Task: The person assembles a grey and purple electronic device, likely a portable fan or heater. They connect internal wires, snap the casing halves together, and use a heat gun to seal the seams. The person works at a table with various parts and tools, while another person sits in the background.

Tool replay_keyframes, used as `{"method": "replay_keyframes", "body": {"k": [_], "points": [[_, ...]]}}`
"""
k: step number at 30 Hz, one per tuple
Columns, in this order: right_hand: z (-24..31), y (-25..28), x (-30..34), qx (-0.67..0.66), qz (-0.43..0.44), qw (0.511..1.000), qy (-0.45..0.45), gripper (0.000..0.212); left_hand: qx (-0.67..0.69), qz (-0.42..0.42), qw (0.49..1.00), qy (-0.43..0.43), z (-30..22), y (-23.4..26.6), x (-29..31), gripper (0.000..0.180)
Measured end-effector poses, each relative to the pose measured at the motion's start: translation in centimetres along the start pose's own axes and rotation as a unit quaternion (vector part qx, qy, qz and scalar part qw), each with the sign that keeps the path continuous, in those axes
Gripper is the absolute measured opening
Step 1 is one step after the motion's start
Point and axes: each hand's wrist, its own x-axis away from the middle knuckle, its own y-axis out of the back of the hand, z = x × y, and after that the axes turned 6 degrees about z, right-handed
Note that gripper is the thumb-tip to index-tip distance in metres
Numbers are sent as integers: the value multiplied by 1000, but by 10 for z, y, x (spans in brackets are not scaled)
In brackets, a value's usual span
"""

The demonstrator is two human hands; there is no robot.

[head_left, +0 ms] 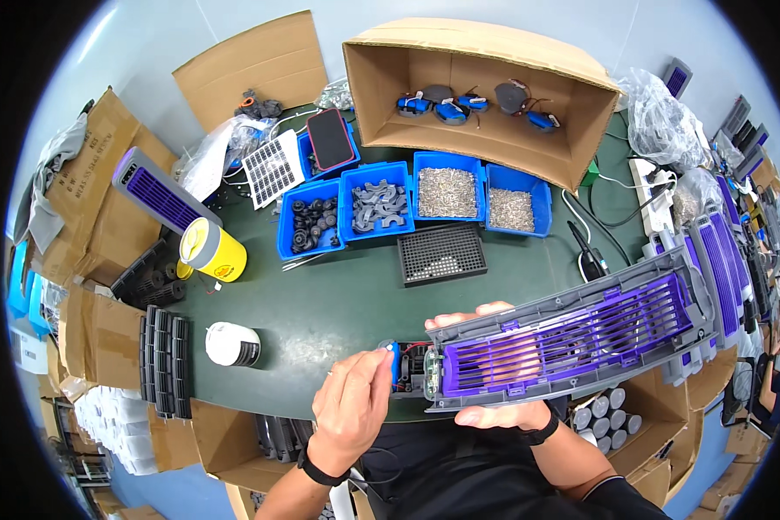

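Left fingers [376, 364], blue part [395, 365] pinched; lettered cardboard box [95, 189]

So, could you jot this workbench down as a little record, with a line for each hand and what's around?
Item: grey and purple slatted housing, a green circuit board at its left end
Left hand: fingertips on a blue part by that end
Right hand: gripping the housing, partly hidden behind it
Blue bins: four, holding dark round parts, grey curved parts and, in two, small metal pieces
Table left: yellow container, white tub
Back: open cardboard box
Surface: green table
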Motion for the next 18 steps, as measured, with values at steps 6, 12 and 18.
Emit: {"method": "replay_keyframes", "body": {"k": [6, 12, 18], "points": [[1, 2, 0, 36, 5, 999, -1, 112, 5, -29, 996, 81, 5, -11, 9, 13], [-2, 3, 0, 16, 18, 1000, 13, 111, 402, 98, 829, 375, -16, 14, -9, 14], [0, 1, -4, -19, 36, 998, 43, 108, 483, 293, 723, 397, -7, 39, -21, 18]]}}
